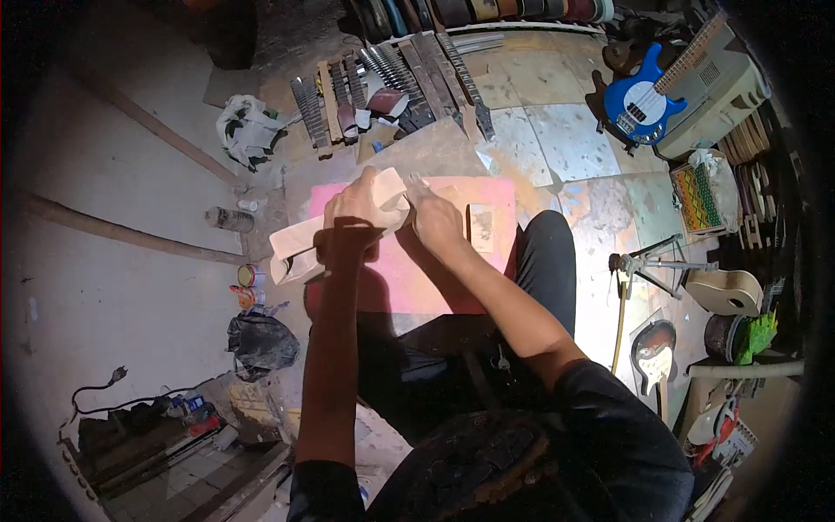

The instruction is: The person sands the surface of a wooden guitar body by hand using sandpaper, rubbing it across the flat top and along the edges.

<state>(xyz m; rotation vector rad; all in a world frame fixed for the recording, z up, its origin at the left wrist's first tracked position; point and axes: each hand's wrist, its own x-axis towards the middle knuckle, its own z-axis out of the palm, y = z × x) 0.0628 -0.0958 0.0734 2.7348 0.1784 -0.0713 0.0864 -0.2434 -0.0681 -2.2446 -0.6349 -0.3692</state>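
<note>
On a pink board (391, 291) over my lap lies a long, pale, angular piece of wood (297, 261), raised at its far end. My left hand (352, 209) is closed around that raised part. My right hand (439, 222) grips a small flat tool (416, 184), whose tip is at the right edge of the wood; its exact kind is unclear. A small pale block (481, 228) lies on the board to the right of my right hand.
Rows of rasps and tools (383, 83) lie ahead. A blue guitar (644, 100) leans at the right, with another guitar body (726, 291) and a metal stand (648, 265) below it. A black bag (261, 344) and tins (250, 277) sit at the left.
</note>
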